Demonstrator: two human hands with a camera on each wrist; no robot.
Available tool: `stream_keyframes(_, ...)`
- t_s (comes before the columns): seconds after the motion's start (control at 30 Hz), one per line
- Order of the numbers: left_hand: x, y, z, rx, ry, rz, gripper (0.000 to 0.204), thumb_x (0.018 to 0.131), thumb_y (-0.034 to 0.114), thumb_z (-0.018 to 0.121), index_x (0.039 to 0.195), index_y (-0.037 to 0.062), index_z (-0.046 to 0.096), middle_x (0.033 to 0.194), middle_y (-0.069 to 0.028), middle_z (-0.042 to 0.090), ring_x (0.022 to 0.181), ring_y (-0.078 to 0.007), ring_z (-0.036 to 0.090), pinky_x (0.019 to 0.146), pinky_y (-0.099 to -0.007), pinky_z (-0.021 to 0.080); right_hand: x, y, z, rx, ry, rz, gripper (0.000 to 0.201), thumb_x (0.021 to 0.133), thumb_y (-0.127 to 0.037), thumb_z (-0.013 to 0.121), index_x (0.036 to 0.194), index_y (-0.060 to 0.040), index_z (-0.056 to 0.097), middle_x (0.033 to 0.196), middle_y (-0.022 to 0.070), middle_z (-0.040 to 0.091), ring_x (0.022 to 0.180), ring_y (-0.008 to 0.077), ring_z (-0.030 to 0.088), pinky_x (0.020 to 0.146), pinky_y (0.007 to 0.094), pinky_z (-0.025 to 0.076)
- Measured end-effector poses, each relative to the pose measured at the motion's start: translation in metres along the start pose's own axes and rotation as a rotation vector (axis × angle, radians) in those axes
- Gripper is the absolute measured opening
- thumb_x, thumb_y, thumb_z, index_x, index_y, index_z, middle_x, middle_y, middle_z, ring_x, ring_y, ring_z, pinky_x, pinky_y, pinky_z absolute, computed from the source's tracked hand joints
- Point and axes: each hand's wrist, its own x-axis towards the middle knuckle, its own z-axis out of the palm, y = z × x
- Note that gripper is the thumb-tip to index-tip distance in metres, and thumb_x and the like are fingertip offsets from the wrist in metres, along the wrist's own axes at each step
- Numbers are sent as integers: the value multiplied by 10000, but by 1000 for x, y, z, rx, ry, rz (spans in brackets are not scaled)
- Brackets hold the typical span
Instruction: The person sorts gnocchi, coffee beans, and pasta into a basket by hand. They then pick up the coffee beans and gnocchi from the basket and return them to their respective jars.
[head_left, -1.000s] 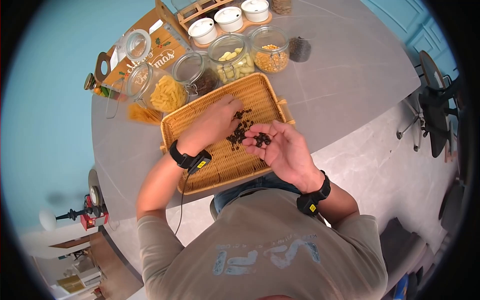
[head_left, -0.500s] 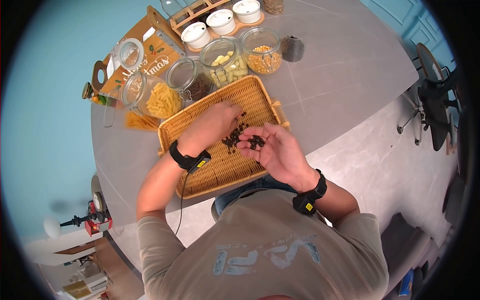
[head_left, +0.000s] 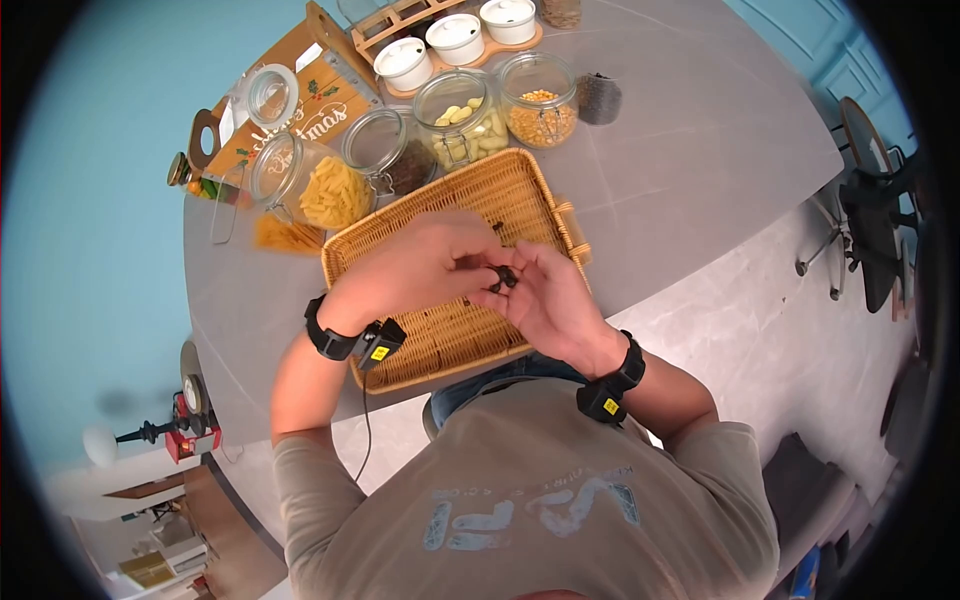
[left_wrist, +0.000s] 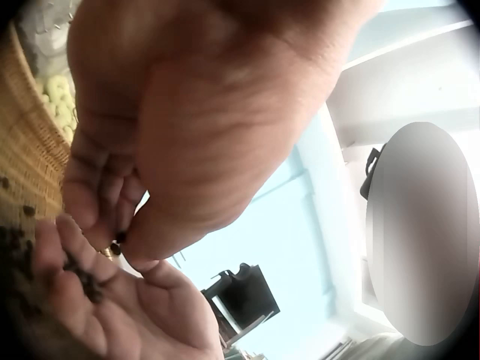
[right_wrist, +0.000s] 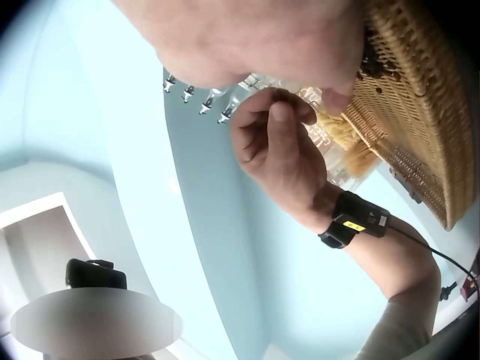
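My left hand (head_left: 425, 260) reaches over a wicker basket (head_left: 510, 185) and pinches a small dark bean (left_wrist: 118, 244) between thumb and fingertips, as the left wrist view shows. Just beneath those fingertips lies my right hand (head_left: 560, 310), palm up and loosely cupped. Several dark beans (head_left: 503, 278) rest on its fingers. More loose dark beans (left_wrist: 13, 251) lie on the basket's floor, mostly hidden by my hands in the head view.
Beyond the basket stand glass jars: pasta (head_left: 335, 193), dark beans (head_left: 405, 170), pale green pieces (head_left: 475, 135) and corn kernels (head_left: 540, 125). Three white lidded pots (head_left: 455, 40) stand on a wooden board. A wooden crate (head_left: 300, 105) stands at the back left.
My left hand has risen from the beans in the basket and moved right to my right hand, now with a bean at its fingertips. The right hand stays cupped, shifted slightly left.
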Motion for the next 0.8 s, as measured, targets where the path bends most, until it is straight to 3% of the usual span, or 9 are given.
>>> stream_keyframes(0.07,1,-3,5,46,24,94,159,926,33,804,1081,13,772,989,-90,734,880,-239,707,802,-352,565,1,1,2,16,7,-9,418,1175,-269,372,1256,45,636,1263,144,675,1159,261,657,1107,452,545)
stream_keyframes(0.17,0,-10,1,-2,68,33,161,937,20,786,1097,12,766,1014,-102,721,880,-242,706,797,-358,566,2,1,-5,25,-13,28,433,1170,-282,384,1270,67,621,1250,168,672,1169,283,658,1113,459,544)
stream_keyframes(0.27,3,-23,1,-90,216,-120,125,949,97,792,1016,-3,759,964,-148,709,871,-301,713,775,-387,566,2,-3,-6,37,30,63,442,1160,-295,407,1284,81,606,1238,190,662,1174,310,659,1122,465,541)
stream_keyframes(0.37,5,-39,-4,77,204,-162,144,938,10,767,1079,-2,747,1011,-136,703,871,-253,705,781,-368,570,-8,-11,2,67,13,9,443,1149,-299,430,1283,92,592,1244,210,643,1189,334,651,1131,467,539)
stream_keyframes(0.57,6,-69,11,308,90,-80,216,917,3,751,1133,3,738,1028,-181,705,936,-350,726,829,-429,587,-14,-7,-2,33,105,49,473,1159,-298,413,1303,118,585,1288,226,626,1242,347,633,1160,484,529)
stream_keyframes(0.8,16,-79,33,347,136,-67,148,907,26,752,1046,-11,720,993,-206,708,975,-433,701,840,-510,567,-15,-22,-5,48,66,-22,484,1181,-308,386,1300,113,592,1280,234,641,1249,363,641,1184,503,518)
